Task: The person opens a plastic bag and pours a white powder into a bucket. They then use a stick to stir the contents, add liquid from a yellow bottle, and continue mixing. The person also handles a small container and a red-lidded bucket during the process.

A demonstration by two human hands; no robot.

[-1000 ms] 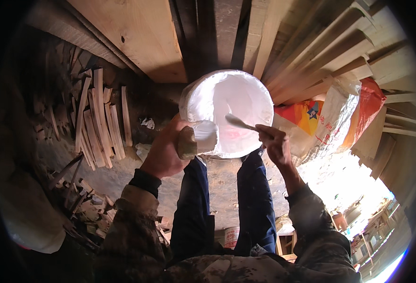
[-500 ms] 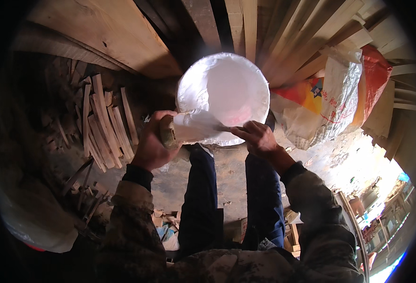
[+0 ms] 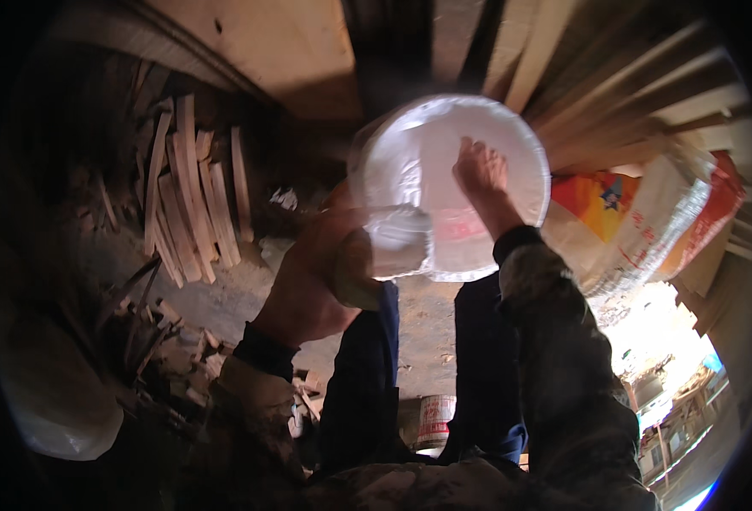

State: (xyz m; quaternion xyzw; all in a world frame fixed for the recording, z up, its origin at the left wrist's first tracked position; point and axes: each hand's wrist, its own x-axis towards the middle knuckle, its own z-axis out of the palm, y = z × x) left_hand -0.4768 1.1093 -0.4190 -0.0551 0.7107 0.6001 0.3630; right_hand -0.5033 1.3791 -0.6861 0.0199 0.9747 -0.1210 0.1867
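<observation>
My left hand [image 3: 303,285], blurred, is closed round the thick handle of a wide-bladed scraper [image 3: 400,240]. White paste coats the blade, which overlaps the near left part of a round white bucket [image 3: 540,149]. Inside the bucket is smooth white paste [image 3: 452,175] with a pinkish patch toward the near side. Over the bucket's right half, my right hand [image 3: 483,175] is closed in a fist. Half a second ago it gripped a narrow putty knife; now the knife's blade is hidden, by the hand or in the paste.
Thin wood strips [image 3: 193,192] are stacked at the left, with wood scraps [image 3: 167,341] nearer me. Boards [image 3: 278,47] lean beyond the bucket. A red, yellow and white woven sack [image 3: 640,226] lies at the right. A printed can [image 3: 436,419] stands between my legs.
My right hand has left the scraper blade and moved up over the bucket. My left hand with the scraper has shifted right and nearer me. The whole view has also shifted.
</observation>
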